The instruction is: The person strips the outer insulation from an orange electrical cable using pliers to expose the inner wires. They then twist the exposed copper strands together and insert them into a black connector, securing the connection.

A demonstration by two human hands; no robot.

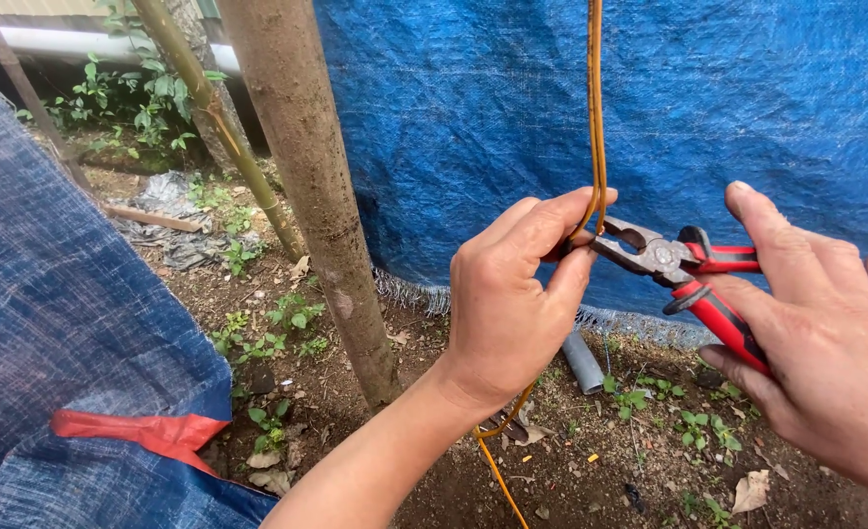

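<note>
Orange cord (597, 108) pinched beside pliers (684, 269), tarp (650, 108) behind.

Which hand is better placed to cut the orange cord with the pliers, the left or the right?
Probably the right hand: it already grips the red handles of the pliers, whose jaws sit at the orange cord. The left hand pinches the cord beside the jaws, steadying it.
</note>
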